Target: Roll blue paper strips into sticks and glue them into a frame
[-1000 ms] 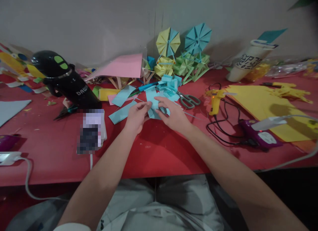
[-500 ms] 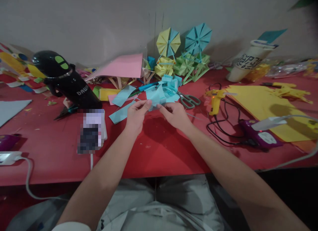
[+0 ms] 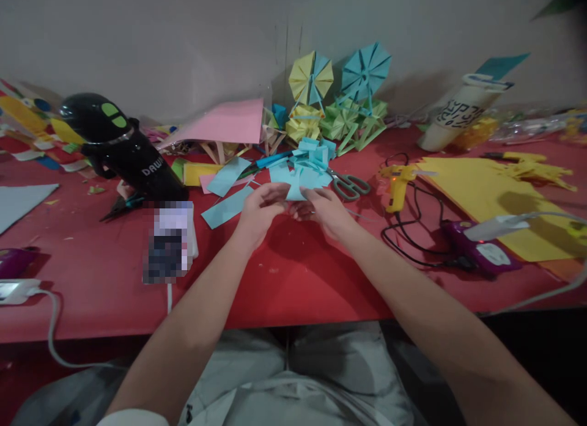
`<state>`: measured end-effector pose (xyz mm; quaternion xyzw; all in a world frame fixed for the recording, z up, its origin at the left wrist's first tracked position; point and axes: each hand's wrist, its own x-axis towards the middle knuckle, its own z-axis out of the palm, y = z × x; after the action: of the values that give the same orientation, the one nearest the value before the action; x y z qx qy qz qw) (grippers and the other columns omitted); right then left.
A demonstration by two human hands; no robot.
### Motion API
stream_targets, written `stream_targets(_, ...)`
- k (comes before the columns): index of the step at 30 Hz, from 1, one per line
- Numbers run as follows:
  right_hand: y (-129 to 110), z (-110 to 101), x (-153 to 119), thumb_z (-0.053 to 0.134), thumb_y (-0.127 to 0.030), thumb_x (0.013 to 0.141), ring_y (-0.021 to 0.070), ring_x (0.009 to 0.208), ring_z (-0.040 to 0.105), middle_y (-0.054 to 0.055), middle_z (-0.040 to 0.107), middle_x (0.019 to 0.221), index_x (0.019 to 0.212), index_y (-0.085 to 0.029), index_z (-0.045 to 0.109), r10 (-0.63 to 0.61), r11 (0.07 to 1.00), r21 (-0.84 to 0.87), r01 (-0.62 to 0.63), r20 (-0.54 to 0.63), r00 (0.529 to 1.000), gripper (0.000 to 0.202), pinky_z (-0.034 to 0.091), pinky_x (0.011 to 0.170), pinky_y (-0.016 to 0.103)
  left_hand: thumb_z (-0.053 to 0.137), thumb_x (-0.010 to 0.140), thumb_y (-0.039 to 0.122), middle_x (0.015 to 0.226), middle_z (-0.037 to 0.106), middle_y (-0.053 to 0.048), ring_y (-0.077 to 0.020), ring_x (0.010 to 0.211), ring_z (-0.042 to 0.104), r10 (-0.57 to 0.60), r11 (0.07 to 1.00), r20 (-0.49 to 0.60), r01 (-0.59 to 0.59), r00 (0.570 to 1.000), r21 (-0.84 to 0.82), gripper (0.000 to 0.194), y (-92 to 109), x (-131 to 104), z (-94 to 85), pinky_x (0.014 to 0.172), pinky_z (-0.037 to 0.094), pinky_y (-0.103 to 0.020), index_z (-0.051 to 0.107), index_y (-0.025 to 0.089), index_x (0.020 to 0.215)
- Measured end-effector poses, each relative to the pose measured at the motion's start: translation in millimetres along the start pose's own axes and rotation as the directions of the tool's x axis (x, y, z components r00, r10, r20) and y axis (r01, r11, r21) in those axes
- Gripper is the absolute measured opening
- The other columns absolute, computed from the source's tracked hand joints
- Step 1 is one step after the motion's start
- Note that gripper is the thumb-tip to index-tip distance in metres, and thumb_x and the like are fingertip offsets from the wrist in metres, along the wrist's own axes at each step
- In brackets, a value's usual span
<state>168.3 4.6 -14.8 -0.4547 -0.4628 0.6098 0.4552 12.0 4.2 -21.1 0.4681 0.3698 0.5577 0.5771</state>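
Note:
A small piece of light blue paper (image 3: 296, 192) is held between my two hands over the red table. My left hand (image 3: 263, 207) grips its left side with bent fingers. On the other side my right hand (image 3: 324, 209) has its fingers curled round the paper's edge, partly hiding it. Just behind lies a loose heap of blue paper pieces (image 3: 314, 154). Grey-handled scissors (image 3: 351, 186) rest to the right of the heap. A blue paper strip (image 3: 227, 207) lies left of my left hand.
A yellow glue gun (image 3: 398, 186) stands at right with its cord by a purple power strip (image 3: 481, 249) and yellow paper sheets (image 3: 468, 187). Folded paper models (image 3: 339, 117) stand along the wall. At left are a black bottle (image 3: 132, 148) and a phone (image 3: 170, 242).
Both hands have shifted their hold on the blue paper, the fingers now curling more underneath. The paper shows as a wider, tilted face. Everything else stays put.

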Motion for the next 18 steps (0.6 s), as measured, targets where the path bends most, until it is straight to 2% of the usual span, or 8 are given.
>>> stream_targets(2, 2, -4, 3, 0.07, -0.057, 0.081, 0.0165, 0.06, 0.061, 0.004, 0.064, 0.065, 0.072, -0.021, 0.06, -0.068, 0.993, -0.102, 0.065, -0.026, 0.997, 0.039, 0.051, 0.061, 0.032, 0.076, 0.059, 0.02, 0.096, 0.076, -0.006, -0.022, 0.097, 0.069, -0.05, 0.998, 0.048, 0.051, 0.998, -0.034, 0.037, 4, 0, -1.3, 0.088, 0.052, -0.034, 0.074, 0.018, 0.096)
stream_targets(5, 3, -14, 6, 0.073, -0.06, 0.075, 0.0139, 0.056, 0.052, -0.001, 0.055, 0.06, 0.066, -0.022, 0.052, -0.225, 0.927, -0.315, 0.205, -0.027, 0.974, 0.044, 0.044, 0.057, 0.03, 0.069, 0.071, 0.036, 0.093, 0.074, -0.007, -0.0228, 0.094, 0.07, -0.149, 0.986, 0.056, 0.153, 0.987, -0.072, 0.036, 9, 0, -2.6, 0.086, 0.054, -0.035, 0.071, 0.017, 0.101)
stream_targets(7, 1, -19, 6, 0.072, -0.059, 0.075, 0.012, 0.056, 0.043, -0.003, 0.044, 0.057, 0.059, -0.023, 0.042, -0.363, 0.815, -0.482, 0.321, 0.008, 0.932, 0.05, 0.037, 0.056, 0.029, 0.066, 0.078, 0.048, 0.09, 0.073, -0.008, -0.0233, 0.091, 0.07, -0.19, 0.981, 0.029, 0.191, 0.981, -0.037, 0.04, 9, 1, -2.2, 0.083, 0.054, -0.036, 0.07, 0.016, 0.102)
stream_targets(9, 0, -23, 5, 0.07, -0.054, 0.079, 0.0112, 0.057, 0.037, -0.004, 0.038, 0.056, 0.057, -0.023, 0.036, -0.458, 0.682, -0.612, 0.4, 0.068, 0.886, 0.051, 0.033, 0.057, 0.029, 0.069, 0.079, 0.053, 0.09, 0.073, -0.007, -0.0236, 0.092, 0.07, -0.191, 0.981, 0.012, 0.19, 0.982, 0.042, 0.044, 6, 1, -1.1, 0.083, 0.054, -0.036, 0.069, 0.016, 0.104)
stream_targets(11, -1, -25, 2, 0.066, -0.045, 0.083, 0.0111, 0.058, 0.036, -0.004, 0.039, 0.057, 0.058, -0.022, 0.037, -0.485, 0.59, -0.686, 0.425, 0.12, 0.867, 0.045, 0.031, 0.058, 0.029, 0.076, 0.075, 0.048, 0.097, 0.073, -0.007, -0.0233, 0.096, 0.069, -0.138, 0.981, 0.012, 0.135, 0.99, 0.136, 0.047, 2, 1, -0.3, 0.086, 0.053, -0.035, 0.069, 0.017, 0.108)
stream_targets(14, -2, -24, 0, 0.065, -0.03, 0.084, 0.0112, 0.058, 0.035, -0.004, 0.04, 0.057, 0.061, -0.021, 0.039, -0.484, 0.508, -0.753, 0.417, 0.15, 0.862, 0.036, 0.028, 0.058, 0.029, 0.082, 0.07, 0.037, 0.108, 0.073, -0.008, -0.0225, 0.102, 0.067, -0.009, 0.958, 0.034, -0.001, 0.999, 0.286, 0.049, -3, 0, -1.0, 0.092, 0.051, -0.034, 0.069, 0.018, 0.113)
stream_targets(18, -3, -22, -1, 0.066, -0.024, 0.083, 0.0121, 0.06, 0.039, -0.003, 0.045, 0.06, 0.061, -0.021, 0.04, -0.508, 0.437, -0.787, 0.437, 0.185, 0.841, 0.034, 0.028, 0.059, 0.029, 0.078, 0.072, 0.031, 0.103, 0.074, -0.007, -0.0198, 0.097, 0.066, 0.088, 0.907, 0.079, -0.113, 0.993, 0.406, 0.034, -7, 1, -5.0, 0.089, 0.05, -0.032, 0.07, 0.017, 0.103)
